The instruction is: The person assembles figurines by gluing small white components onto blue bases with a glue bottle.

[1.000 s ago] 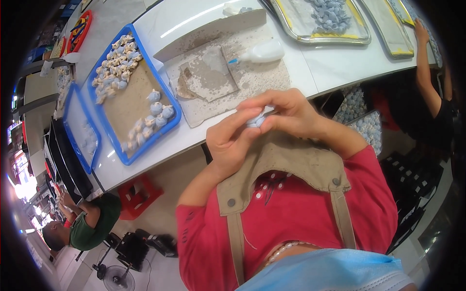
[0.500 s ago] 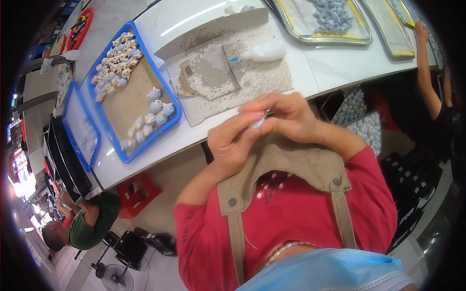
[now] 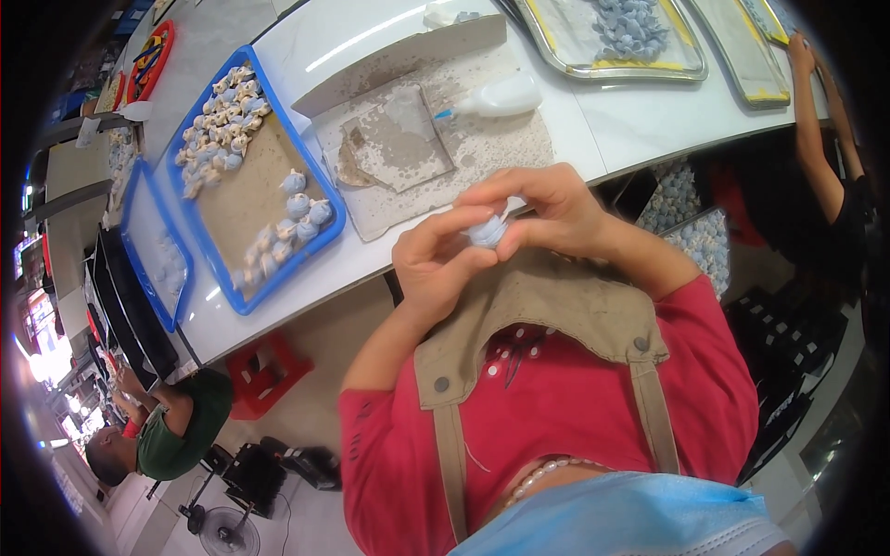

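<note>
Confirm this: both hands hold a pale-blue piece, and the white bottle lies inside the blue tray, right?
Not quite: the head view shows the white bottle lying on the stained board, outside the blue tray. The left hand and right hand do hold the pale-blue piece.

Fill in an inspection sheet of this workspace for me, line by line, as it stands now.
Surface: white table, with a grey-stained board on it.
Job's things: one pale blue piece held above the table's near edge; blue tray with blue-and-cream pieces to the left.
Clutter: white bottle with a blue tip, lying on its side on the board.
Grippers: bare left hand and right hand, both pinching the pale blue piece.
Cables: thin dark cord on the floor near a fan.
Surroundings: red stool and a person in green at lower left; another person's arms at right.
</note>
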